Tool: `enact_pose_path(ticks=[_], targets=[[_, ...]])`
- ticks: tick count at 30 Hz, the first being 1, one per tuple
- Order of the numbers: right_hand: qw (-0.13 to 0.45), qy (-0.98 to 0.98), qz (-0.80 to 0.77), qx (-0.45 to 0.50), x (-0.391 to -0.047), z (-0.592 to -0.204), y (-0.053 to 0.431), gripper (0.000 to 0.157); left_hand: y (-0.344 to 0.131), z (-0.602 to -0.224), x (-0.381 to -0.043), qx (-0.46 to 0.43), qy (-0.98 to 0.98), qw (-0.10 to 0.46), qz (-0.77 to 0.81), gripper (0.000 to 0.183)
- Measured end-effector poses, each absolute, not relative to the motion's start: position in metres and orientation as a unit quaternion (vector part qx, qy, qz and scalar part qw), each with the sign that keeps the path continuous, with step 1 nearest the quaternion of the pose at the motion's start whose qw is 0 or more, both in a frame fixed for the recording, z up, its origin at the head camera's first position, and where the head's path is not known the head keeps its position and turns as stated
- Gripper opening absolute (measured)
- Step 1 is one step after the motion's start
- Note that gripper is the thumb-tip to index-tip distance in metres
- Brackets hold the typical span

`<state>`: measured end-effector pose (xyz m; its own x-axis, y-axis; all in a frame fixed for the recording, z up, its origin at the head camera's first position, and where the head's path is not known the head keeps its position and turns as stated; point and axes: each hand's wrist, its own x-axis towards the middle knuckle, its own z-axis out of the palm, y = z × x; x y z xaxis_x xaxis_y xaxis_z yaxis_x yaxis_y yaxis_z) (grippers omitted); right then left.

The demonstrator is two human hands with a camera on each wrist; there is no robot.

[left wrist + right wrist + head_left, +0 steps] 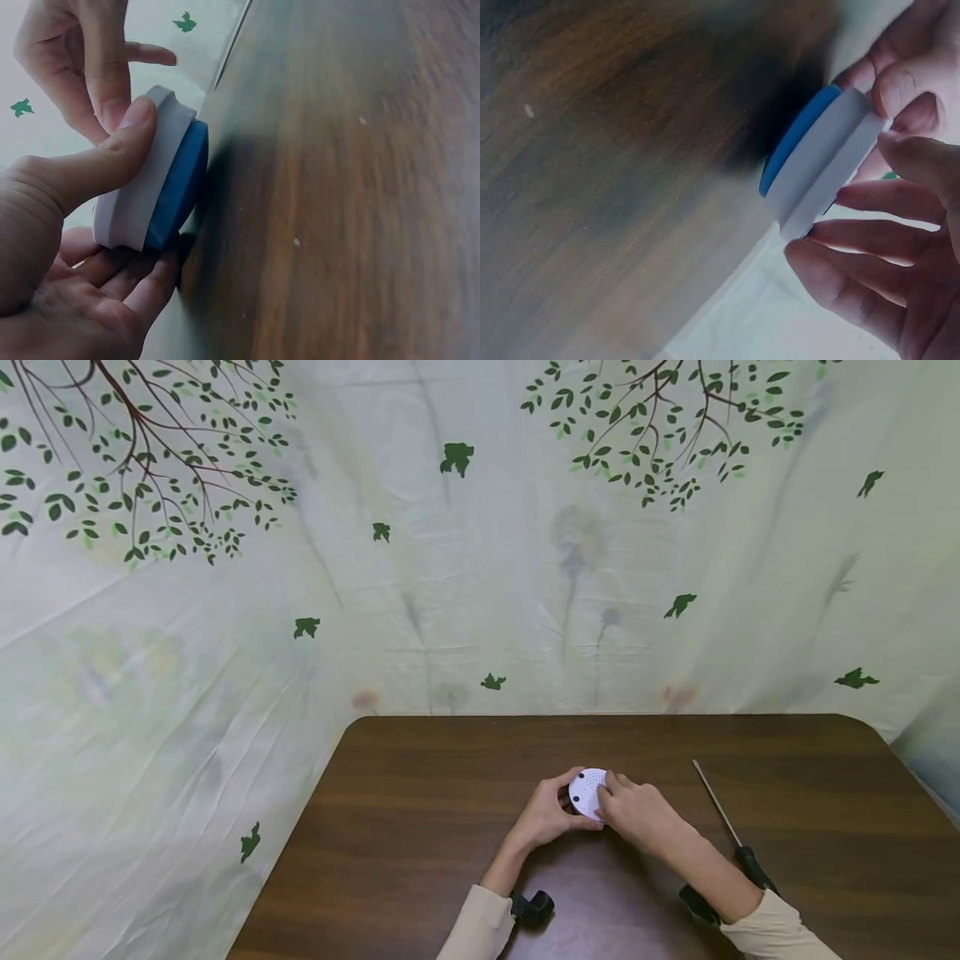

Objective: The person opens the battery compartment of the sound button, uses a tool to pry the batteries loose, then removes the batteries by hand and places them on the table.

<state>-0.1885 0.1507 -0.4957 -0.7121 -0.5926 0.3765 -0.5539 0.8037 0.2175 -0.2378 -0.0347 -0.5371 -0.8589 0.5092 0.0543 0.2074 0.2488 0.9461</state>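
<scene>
A round white device with a perforated face (586, 792) and two black dots is held over the middle of the table; its underside is blue (180, 184). My left hand (550, 814) grips it from the left, thumb on the white rim and fingers beneath the blue side. From the other side, my right hand (641, 814) holds the edge of the white part (829, 176) with its thumb and fingertips. The device is tilted, with its blue side close to the tabletop. Part of its face is hidden by the right fingers.
On the brown wooden table (420, 810) lies a screwdriver (717, 803) with a black handle, beside the right forearm. Behind the table hangs a pale cloth (480, 610) printed with branches and green leaves. Black cameras (534, 908) are strapped to the wrists.
</scene>
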Motion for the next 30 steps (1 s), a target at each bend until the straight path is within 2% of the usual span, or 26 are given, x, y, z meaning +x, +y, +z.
enact_pose_path(ticks=[8,12,17,20,26,30], targets=[[0.216,-0.918,-0.111,0.313,-0.179,-0.505,0.147,0.045,-0.031,-0.538,-0.236,0.225,0.781,0.118,0.57,0.083],[0.233,-0.919,-0.092,0.305,-0.18,-0.506,0.148,0.042,-0.03,-0.537,-0.236,0.22,0.781,0.115,0.573,0.083],[0.242,-0.923,-0.043,0.295,-0.182,-0.506,0.15,0.029,-0.03,-0.537,-0.237,0.209,0.783,0.116,0.574,0.081],[0.219,-0.936,-0.005,0.276,-0.178,-0.506,0.15,0.025,-0.032,-0.537,-0.237,0.206,0.786,0.118,0.571,0.08],[0.195,-0.947,0.086,0.239,-0.17,-0.509,0.153,0.028,-0.034,-0.536,-0.237,0.209,0.786,0.116,0.57,0.08],[0.188,-0.949,0.145,0.208,-0.172,-0.513,0.158,0.037,-0.035,-0.533,-0.236,0.21,0.784,0.122,0.571,0.08]])
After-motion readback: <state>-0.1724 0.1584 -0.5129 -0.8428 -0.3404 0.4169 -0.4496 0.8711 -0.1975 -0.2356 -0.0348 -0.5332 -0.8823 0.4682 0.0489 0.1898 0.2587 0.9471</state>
